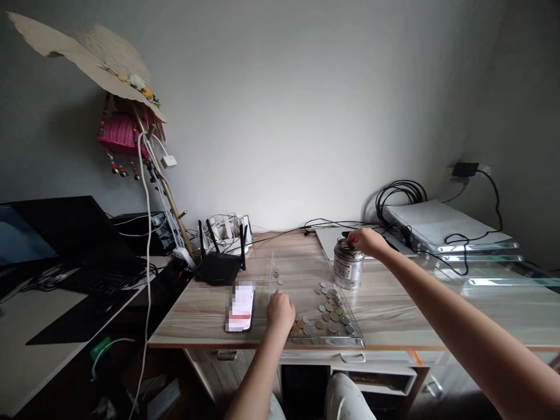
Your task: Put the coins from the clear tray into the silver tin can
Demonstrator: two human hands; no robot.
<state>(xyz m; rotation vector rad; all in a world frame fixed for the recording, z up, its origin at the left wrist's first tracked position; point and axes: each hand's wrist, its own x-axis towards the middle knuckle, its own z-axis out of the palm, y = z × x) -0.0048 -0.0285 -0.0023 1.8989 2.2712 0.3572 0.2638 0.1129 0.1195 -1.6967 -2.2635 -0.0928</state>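
A clear plastic tray [301, 265] lies on the wooden desk, with many silver and gold coins [333, 316] spread mostly over its right and front parts. Over the tray's left edge is my left hand [280, 312], its fingers curled closed; what they hold, if anything, is hidden. To the right of the tray stands a round metal tin [349, 269] with a printed label. My right hand [361, 240] is at the top of this tin, fingers closed and pointing down at it. I cannot make out what is between those fingers.
Left of the tray lies a phone [240, 309], with a black router [219, 267] behind it. Cables and a stack of clear-edged sheets [450, 224] occupy the right side. A laptop [79, 233] and a stand with a straw hat [109, 55] are at left.
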